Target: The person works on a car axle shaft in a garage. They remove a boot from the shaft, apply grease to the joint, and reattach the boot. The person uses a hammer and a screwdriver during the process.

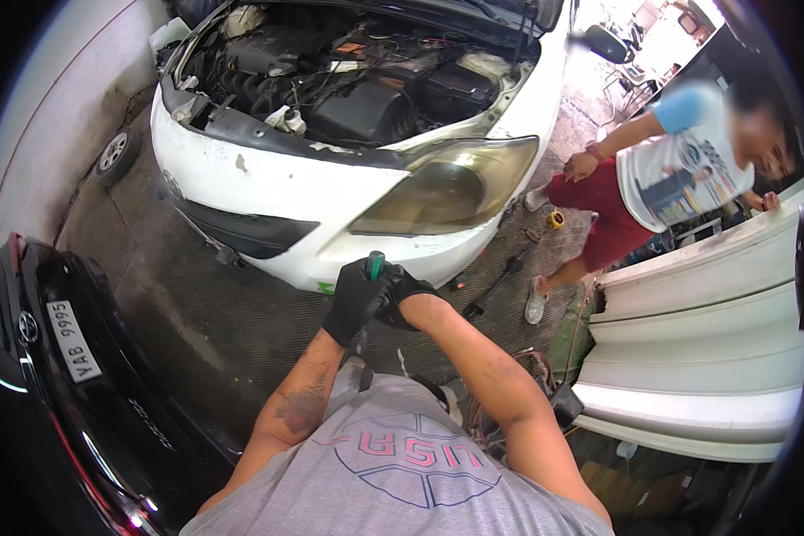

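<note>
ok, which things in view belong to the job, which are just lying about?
Apparently the job:
green-handled tool in gloved left hand, gloved right hand close against it
white car, bonnet open

Apparently lying about:
tyred wheel by the wall
yellow ring-shaped item on the floor

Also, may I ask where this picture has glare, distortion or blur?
Head view, glare: streaks on the black car, a spot on the headlight, upper-right background washed out. Head view, distortion: the white panels look bowed and the corners go dark. Head view, blur: the other person's head is smeared, while the green handle looks fairly clear.
</note>
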`<state>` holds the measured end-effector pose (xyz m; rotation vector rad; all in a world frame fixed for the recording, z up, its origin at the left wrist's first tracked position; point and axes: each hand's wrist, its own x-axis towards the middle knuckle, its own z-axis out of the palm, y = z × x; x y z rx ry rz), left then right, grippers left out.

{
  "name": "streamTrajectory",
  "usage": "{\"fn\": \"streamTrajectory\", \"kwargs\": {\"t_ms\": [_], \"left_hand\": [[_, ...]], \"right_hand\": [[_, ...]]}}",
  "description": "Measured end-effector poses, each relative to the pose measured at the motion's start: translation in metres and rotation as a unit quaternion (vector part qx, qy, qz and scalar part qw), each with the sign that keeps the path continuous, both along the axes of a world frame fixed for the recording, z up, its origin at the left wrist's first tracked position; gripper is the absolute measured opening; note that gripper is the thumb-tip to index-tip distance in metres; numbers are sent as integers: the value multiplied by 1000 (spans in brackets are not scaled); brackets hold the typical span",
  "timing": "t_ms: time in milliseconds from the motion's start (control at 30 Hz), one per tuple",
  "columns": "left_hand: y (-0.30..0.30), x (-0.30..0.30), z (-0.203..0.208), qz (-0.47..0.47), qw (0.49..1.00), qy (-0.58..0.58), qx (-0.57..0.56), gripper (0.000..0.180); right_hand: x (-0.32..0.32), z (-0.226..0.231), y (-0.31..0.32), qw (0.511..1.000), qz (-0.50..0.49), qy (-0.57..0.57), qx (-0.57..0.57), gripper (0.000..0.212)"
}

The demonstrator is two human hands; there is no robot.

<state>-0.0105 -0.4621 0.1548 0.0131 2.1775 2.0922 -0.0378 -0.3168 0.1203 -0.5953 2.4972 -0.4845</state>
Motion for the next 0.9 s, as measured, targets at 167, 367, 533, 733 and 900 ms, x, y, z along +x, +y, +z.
{"fn": "streamTrajectory", "kwargs": {"t_ms": [167,367,533,733,900], "left_hand": [[-43,-14,1,-158,966,-123,163,20],[-67,-41,8,-262,961,7,-92,29],[-34,-36,18,-210,892,355,-185,22],[-30,-18,59,-247,854,355,-289,22],[-36,-19,15,-245,879,373,-168,28]], "right_hand": [[-16,-116,-12,960,-111,-242,-84,46],[-5,-56,-64,993,70,-84,29,55],[-10,-71,-78,996,22,-88,-23,57],[-30,-82,-47,988,-40,-113,-100,61],[-44,-117,-45,892,-171,-143,-393,65]]}}
